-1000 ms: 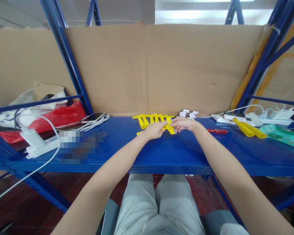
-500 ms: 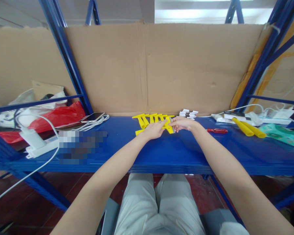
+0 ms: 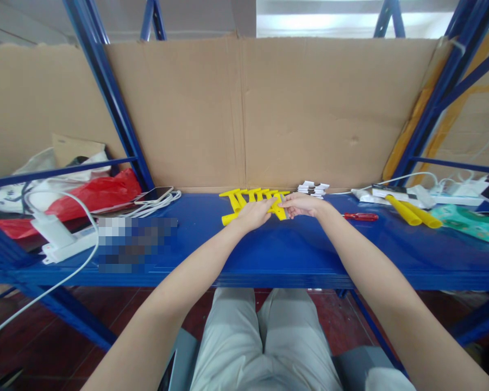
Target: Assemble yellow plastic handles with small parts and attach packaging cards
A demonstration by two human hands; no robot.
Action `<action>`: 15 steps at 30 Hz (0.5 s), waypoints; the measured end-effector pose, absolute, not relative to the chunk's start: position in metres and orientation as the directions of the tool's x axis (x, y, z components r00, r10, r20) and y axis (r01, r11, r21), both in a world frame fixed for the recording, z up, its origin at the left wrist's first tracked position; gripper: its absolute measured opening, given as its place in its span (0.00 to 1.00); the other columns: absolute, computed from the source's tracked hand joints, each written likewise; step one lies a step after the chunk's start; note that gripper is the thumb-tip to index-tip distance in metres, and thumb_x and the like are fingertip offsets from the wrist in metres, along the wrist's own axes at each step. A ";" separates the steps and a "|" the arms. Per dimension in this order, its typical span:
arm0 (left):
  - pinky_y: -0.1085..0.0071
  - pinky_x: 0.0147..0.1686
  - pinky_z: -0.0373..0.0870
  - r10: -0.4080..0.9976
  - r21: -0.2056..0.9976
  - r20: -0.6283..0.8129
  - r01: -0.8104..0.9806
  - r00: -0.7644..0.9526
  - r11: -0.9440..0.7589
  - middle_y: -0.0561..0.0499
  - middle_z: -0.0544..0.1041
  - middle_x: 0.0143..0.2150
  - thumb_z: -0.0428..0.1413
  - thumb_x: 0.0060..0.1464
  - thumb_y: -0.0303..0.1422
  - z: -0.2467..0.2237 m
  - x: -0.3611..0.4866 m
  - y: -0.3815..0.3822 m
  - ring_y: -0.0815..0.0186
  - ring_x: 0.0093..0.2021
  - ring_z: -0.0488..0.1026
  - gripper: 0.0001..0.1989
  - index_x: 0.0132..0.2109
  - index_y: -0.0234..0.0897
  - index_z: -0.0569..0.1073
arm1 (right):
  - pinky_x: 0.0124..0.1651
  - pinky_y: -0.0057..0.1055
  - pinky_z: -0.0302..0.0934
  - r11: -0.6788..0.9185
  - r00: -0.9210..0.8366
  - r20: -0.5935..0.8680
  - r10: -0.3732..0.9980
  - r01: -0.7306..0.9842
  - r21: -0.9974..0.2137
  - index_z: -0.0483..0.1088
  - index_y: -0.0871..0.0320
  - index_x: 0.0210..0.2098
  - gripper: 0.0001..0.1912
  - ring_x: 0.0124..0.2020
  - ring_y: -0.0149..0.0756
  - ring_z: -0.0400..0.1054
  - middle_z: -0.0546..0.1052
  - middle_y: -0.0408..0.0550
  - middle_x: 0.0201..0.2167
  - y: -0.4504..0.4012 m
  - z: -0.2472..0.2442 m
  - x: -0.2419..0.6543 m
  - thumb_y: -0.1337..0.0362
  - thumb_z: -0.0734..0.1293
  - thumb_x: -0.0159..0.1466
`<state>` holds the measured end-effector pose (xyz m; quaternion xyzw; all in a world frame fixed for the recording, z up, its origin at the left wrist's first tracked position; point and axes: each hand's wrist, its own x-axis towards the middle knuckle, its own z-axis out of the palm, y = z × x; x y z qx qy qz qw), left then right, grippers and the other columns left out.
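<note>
My left hand (image 3: pixel 253 215) is closed round the handle of a yellow T-shaped scraper (image 3: pixel 280 212), whose handle end sticks out to the left under the palm. Its wide head points right. At that head's outer edge my right hand (image 3: pixel 302 205) has its fingers pinched; whether a thin blade lies between them I cannot make out. Just behind my hands, several more yellow scrapers (image 3: pixel 235 201) lie in a row with their heads toward the cardboard. A small stack of white pieces with dark marks (image 3: pixel 313 188) sits behind my right hand.
A red screwdriver (image 3: pixel 361 216) lies right of my right forearm. Two yellow handles (image 3: pixel 414 210) lie farther right, near a green patterned packet (image 3: pixel 470 222). At left are a phone (image 3: pixel 154 195), coiled white cable, a power strip (image 3: pixel 71 244) and a red bag (image 3: pixel 93 195). Cardboard (image 3: pixel 244 114) closes the back.
The scraper in my hands has shifted slightly left and tilted a little. A greyish strip at its head edge, visible earlier, is now mostly hidden by my right fingers.
</note>
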<state>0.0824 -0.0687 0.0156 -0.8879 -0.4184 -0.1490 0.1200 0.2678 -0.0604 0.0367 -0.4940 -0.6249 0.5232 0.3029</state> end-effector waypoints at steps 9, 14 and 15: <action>0.62 0.55 0.66 0.702 0.029 0.400 0.758 0.589 -0.652 0.44 0.73 0.58 0.50 0.57 0.26 0.020 0.082 -0.068 0.57 0.56 0.71 0.24 0.61 0.37 0.66 | 0.22 0.21 0.60 -0.024 -0.369 -0.113 0.922 0.239 -0.971 0.67 0.61 0.28 0.14 0.18 0.26 0.64 0.73 0.45 0.19 -0.060 0.040 0.270 0.56 0.68 0.61; 0.65 0.54 0.66 0.703 0.307 0.528 0.664 0.477 -0.681 0.42 0.75 0.55 0.52 0.54 0.24 0.031 0.078 -0.062 0.59 0.55 0.71 0.22 0.56 0.33 0.71 | 0.26 0.22 0.62 0.090 -0.169 0.007 0.986 0.491 -0.867 0.70 0.61 0.34 0.13 0.23 0.28 0.68 0.77 0.51 0.27 -0.051 0.043 0.304 0.56 0.64 0.64; 0.67 0.51 0.67 0.719 0.403 0.551 0.619 0.423 -0.674 0.42 0.77 0.52 0.53 0.53 0.23 0.035 0.076 -0.061 0.60 0.53 0.72 0.19 0.53 0.32 0.73 | 0.27 0.22 0.62 0.082 -0.055 0.062 0.997 0.635 -0.768 0.71 0.61 0.34 0.11 0.25 0.29 0.69 0.78 0.51 0.28 -0.047 0.042 0.314 0.59 0.64 0.64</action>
